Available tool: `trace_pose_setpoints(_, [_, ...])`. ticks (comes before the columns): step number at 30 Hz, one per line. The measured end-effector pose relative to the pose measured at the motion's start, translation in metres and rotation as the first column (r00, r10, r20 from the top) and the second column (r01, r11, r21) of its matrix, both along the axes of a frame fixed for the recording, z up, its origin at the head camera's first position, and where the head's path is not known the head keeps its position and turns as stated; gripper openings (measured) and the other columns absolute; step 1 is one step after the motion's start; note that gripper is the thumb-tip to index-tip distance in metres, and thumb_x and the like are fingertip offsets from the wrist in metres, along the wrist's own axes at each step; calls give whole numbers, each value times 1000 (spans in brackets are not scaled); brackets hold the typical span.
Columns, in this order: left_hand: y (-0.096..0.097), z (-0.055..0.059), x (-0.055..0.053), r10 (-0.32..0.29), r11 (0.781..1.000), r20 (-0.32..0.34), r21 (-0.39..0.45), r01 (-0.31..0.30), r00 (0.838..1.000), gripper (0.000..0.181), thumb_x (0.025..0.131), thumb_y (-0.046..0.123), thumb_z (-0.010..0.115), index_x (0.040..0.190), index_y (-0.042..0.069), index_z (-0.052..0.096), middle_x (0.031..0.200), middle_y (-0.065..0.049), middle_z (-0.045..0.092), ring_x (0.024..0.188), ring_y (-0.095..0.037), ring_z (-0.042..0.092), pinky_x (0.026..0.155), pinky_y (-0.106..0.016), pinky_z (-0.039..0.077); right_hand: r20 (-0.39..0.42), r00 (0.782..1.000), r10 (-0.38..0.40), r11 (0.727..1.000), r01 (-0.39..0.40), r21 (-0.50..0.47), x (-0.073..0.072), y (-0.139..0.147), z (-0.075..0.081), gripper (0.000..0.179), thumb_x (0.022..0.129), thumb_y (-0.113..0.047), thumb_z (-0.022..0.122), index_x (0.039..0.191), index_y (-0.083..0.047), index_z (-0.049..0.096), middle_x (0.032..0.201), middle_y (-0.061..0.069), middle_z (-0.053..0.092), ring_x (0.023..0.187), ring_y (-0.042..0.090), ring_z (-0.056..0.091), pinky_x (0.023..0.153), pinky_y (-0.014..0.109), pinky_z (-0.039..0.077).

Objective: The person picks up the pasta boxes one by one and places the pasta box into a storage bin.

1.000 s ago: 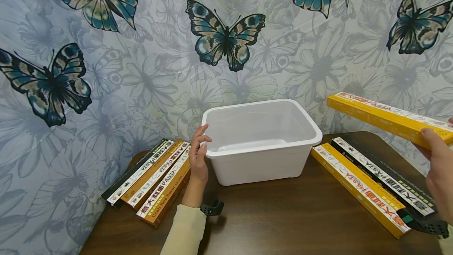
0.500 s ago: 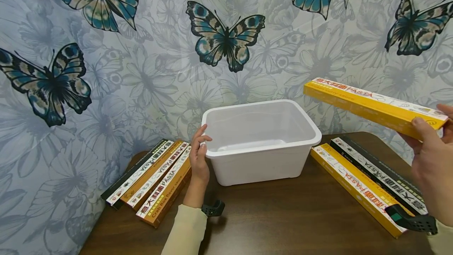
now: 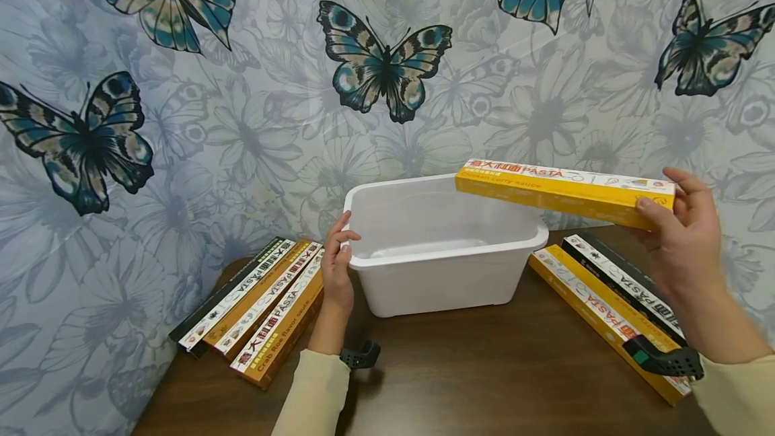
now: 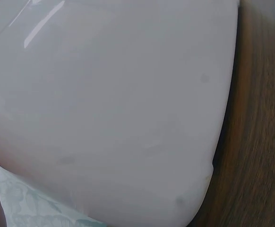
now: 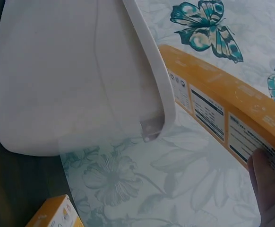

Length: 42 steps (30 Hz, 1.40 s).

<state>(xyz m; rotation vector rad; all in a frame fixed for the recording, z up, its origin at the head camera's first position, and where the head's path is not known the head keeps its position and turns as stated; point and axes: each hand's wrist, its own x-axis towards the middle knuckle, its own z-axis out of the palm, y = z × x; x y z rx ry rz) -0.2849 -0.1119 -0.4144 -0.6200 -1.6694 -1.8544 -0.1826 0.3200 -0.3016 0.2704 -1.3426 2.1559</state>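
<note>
Yellow cardboard first: gripping curry-sauce pasta box (image 3: 557, 190) by its right end with right hand (image 3: 690, 234), thumb pressed along near side. Held in the air, overlapping right part of white tub (image 3: 448, 284) and its rear rim in head view. Long axis left-right, close to level, dipping slightly toward the hand; free end pointing left, printed white face up. Holding tub's left rim with left hand (image 3: 338, 268), fingertips hooked over edge.

Versus half a second ago: shifted left and a bit lower with the box, turned flatter too. Left grip unchanged.

Smooth plastic on tub, rounded corners, thick lip, tapering walls. At right on dark wood-grain table (image 3: 460, 382), long slim yellow carton (image 3: 590, 301) beside black carton (image 3: 623, 289), both slanting. At left, black-and-white carton (image 3: 239, 298), brown carton (image 3: 266, 300) and crab-roe-sauce pasta box (image 3: 281, 321) side by side, slanting the other way. Black wristbands (image 3: 666, 358), pale yellow sleeves (image 3: 735, 389). Behind, grey-blue floral backdrop (image 3: 260, 133) printed with teal butterflies (image 3: 385, 69).
</note>
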Motion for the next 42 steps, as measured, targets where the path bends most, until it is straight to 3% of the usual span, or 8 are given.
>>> trace_pose_setpoints(4, [-1,1,0,-9,1000,3,0,9,1000,29,94,16,39,103,-7,54,155,-14,42,151,-29,28,120,-59,13,38,993,113,992,-115,57,-9,-5,-1,44,98,8,48,137,-13,45,127,3,44,100,15,58,70,23,60])
trace_pose_setpoints(8, [0,1,0,-3,1000,1,-2,3,1000,31,94,17,39,103,-9,52,155,-13,43,150,-29,29,119,-60,14,111,984,141,974,-158,160,-18,-13,-1,41,100,1,50,137,-16,47,128,-1,44,101,13,56,73,21,59])
trace_pose_setpoints(23, [-1,1,-1,-22,999,35,-25,23,999,31,94,21,39,104,-6,52,156,-7,41,151,-25,27,119,-60,14,245,926,287,875,-358,325,-45,-29,0,44,102,-4,50,142,-19,44,132,-1,47,105,10,59,79,21,59])
trace_pose_setpoints(26, [-1,0,-1,-18,999,27,-28,19,999,25,94,20,40,102,3,56,156,-8,41,150,-26,27,118,-60,14,290,921,261,837,-365,408,-49,-35,1,44,102,-6,52,143,-21,45,132,-3,47,104,8,60,79,20,58])
trace_pose_setpoints(29, [-1,0,-1,-16,1000,17,-27,16,1000,20,94,20,40,102,14,58,156,-8,42,150,-26,28,118,-59,14,360,920,154,770,-340,541,-53,-42,2,48,102,-15,54,147,-25,42,132,-9,46,105,6,58,79,19,56])
trace_pose_setpoints(33, [0,0,-1,-17,1000,9,-23,17,1000,23,94,20,40,102,7,56,156,-9,42,150,-27,28,118,-59,15,417,908,26,675,-323,663,-55,-50,5,55,102,-27,56,153,-26,36,131,-12,44,106,5,55,80,18,55])
trace_pose_setpoints(37, [1,0,-1,-16,1000,7,-22,16,1000,29,94,20,39,104,-4,53,156,-9,42,150,-26,28,118,-59,14,449,894,-8,634,-342,693,-60,-55,9,58,99,-34,60,152,-25,37,141,-2,42,108,6,56,82,19,56])
trace_pose_setpoints(42, [1,0,-2,-11,1000,-4,-13,11,1000,29,94,18,39,104,-5,53,156,-11,42,150,-28,28,118,-58,14,469,881,-54,525,-375,764,-70,-60,13,61,96,-39,65,149,-24,41,151,6,39,108,10,59,82,22,56])
